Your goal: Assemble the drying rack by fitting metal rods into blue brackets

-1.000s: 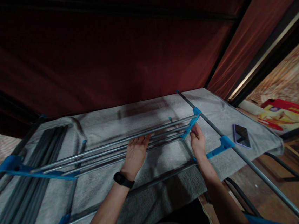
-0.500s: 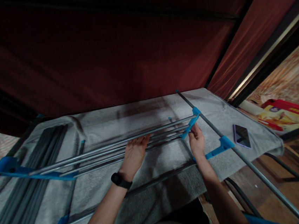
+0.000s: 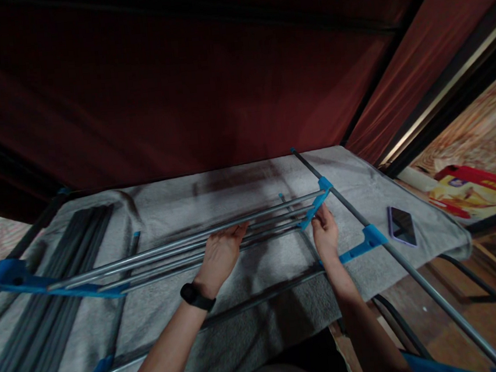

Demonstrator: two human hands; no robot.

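A rack frame of grey metal tubes (image 3: pixel 161 248) with blue plastic brackets at its ends stands over a cloth-covered surface. My left hand (image 3: pixel 223 254), with a black band on the wrist, is closed around the tubes near mid-length; its fingertips are partly hidden behind them. At the tubes' right end, my right hand (image 3: pixel 325 234) has its fingers curled against the blue bracket (image 3: pixel 315 207), gripping its lower edge. That bracket meets a long slanting side tube (image 3: pixel 349 205). The opposite blue bracket (image 3: pixel 42 283) holds the tubes' left ends.
A bundle of dark tubes (image 3: pixel 60 286) lies on the grey cloth (image 3: pixel 248 189) at the left. A phone (image 3: pixel 401 225) rests near the right edge. A red and yellow package (image 3: pixel 480 190) sits beyond it. Dark red fabric (image 3: pixel 222 95) rises behind.
My left wrist has shifted slightly left and down, while its hand stays on the tubes. My right hand remains at the bracket, nearly unmoved.
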